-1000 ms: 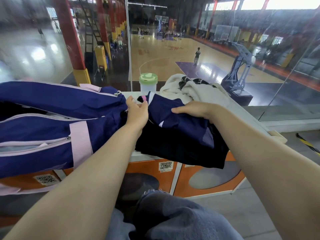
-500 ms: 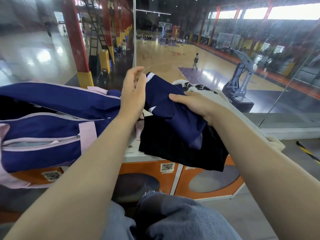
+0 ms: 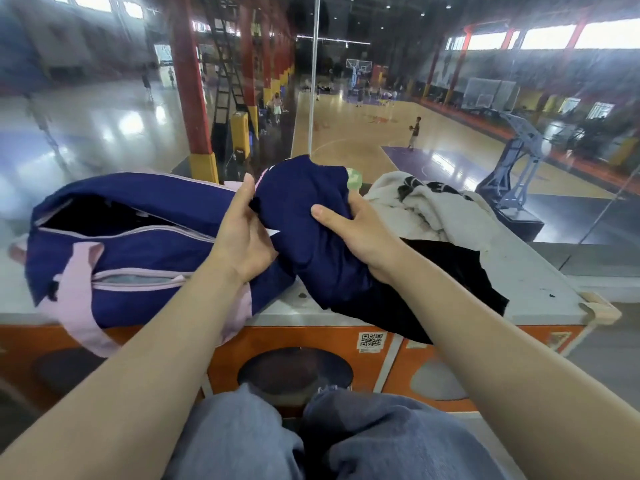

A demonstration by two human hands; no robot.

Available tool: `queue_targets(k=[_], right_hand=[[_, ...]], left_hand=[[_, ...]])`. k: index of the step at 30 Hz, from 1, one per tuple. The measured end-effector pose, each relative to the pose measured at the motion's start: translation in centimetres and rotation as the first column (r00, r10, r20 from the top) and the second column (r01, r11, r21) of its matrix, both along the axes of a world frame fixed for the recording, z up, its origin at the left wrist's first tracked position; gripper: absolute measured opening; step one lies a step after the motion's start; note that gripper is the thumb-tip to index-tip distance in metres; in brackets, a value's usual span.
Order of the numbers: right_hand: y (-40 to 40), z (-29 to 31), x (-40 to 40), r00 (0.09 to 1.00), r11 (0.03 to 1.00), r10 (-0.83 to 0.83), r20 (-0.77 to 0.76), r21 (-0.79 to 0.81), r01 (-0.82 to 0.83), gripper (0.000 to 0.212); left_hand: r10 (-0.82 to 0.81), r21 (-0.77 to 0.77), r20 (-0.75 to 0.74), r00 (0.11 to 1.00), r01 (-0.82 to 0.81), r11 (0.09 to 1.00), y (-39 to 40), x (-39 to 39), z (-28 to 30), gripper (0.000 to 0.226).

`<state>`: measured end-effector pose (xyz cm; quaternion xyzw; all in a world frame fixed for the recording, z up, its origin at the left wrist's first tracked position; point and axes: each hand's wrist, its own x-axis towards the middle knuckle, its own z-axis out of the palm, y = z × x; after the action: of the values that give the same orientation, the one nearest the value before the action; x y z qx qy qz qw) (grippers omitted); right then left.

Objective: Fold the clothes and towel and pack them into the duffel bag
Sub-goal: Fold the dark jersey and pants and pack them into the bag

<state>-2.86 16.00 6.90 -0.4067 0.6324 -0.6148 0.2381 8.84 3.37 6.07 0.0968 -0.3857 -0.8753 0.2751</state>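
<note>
A navy garment point(image 3: 308, 216) with white trim is bunched between both hands above the ledge. My left hand point(image 3: 242, 233) grips its left edge and my right hand point(image 3: 360, 233) clasps its right side. To the left lies the navy duffel bag point(image 3: 138, 244) with pink straps, its top zip open onto a dark inside. A black garment point(image 3: 446, 271) lies spread under and to the right of the navy one. A cream towel point(image 3: 436, 206) with black markings is heaped at the back right.
Everything rests on a grey ledge top point(image 3: 533, 285) over orange lockers point(image 3: 384, 355). A green-lidded cup point(image 3: 354, 177) peeks out behind the navy garment. A glass wall stands just behind the ledge, with a basketball court beyond. My knees point(image 3: 311, 434) sit below.
Both hands lifted the navy garment off the black one and gathered it into a bundle. It has since come lower and closer to the bag's right end.
</note>
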Motion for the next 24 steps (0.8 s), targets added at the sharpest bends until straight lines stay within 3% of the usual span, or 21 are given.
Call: queue_targets(k=[4, 9, 17, 19, 21, 22, 23, 24], right_hand=[[-3.0, -1.0, 2.2, 0.989, 0.999, -0.014, 0.147, -0.033, 0.019, 0.053], [-5.5, -0.2, 3.8, 0.955, 0.995, 0.104, 0.279, -0.023, -0.102, 0.037], [-9.3, -0.1, 5.8, 0.929, 0.993, 0.108, 0.354, -0.004, -0.114, 0.019], [-10.2, -0.1, 6.0, 0.922, 0.996, 0.079, 0.378, 0.016, -0.092, 0.018], [-11.0, 0.0, 6.0, 0.916, 0.997, 0.029, 0.401, 0.047, -0.052, 0.015], [-11.3, 0.0, 6.0, 0.909, 0.997, 0.008, 0.417, 0.070, -0.040, 0.013], [-11.7, 0.0, 5.9, 0.906, 0.994, -0.012, 0.422, 0.100, -0.033, 0.012], [-12.0, 0.0, 6.0, 0.907, 0.990, -0.031, 0.419, 0.139, -0.031, 0.014]], left_hand=[[0.090, -0.017, 0.060, 0.994, -0.089, 0.996, -0.5, 1.2, -0.1, 0.038], [0.193, -0.096, 0.217, 0.957, -0.176, 0.980, -2.9, 2.5, 0.0, 0.037], [0.422, -0.483, 0.270, 0.865, -0.257, 0.837, -6.9, 5.8, 0.7, 0.027], [0.606, -0.748, 0.259, 0.752, -0.241, 0.618, -8.4, 7.3, 0.5, 0.028], [0.802, -0.971, 0.163, 0.575, -0.049, 0.233, -10.0, 9.4, -0.2, 0.029], [0.855, -0.991, 0.114, 0.506, 0.119, 0.062, -10.7, 10.5, -0.9, 0.029], [0.880, -0.962, 0.098, 0.465, 0.272, -0.037, -11.2, 11.6, -1.7, 0.029], [0.888, -0.923, 0.119, 0.445, 0.379, -0.067, -11.5, 12.5, -2.6, 0.029]])
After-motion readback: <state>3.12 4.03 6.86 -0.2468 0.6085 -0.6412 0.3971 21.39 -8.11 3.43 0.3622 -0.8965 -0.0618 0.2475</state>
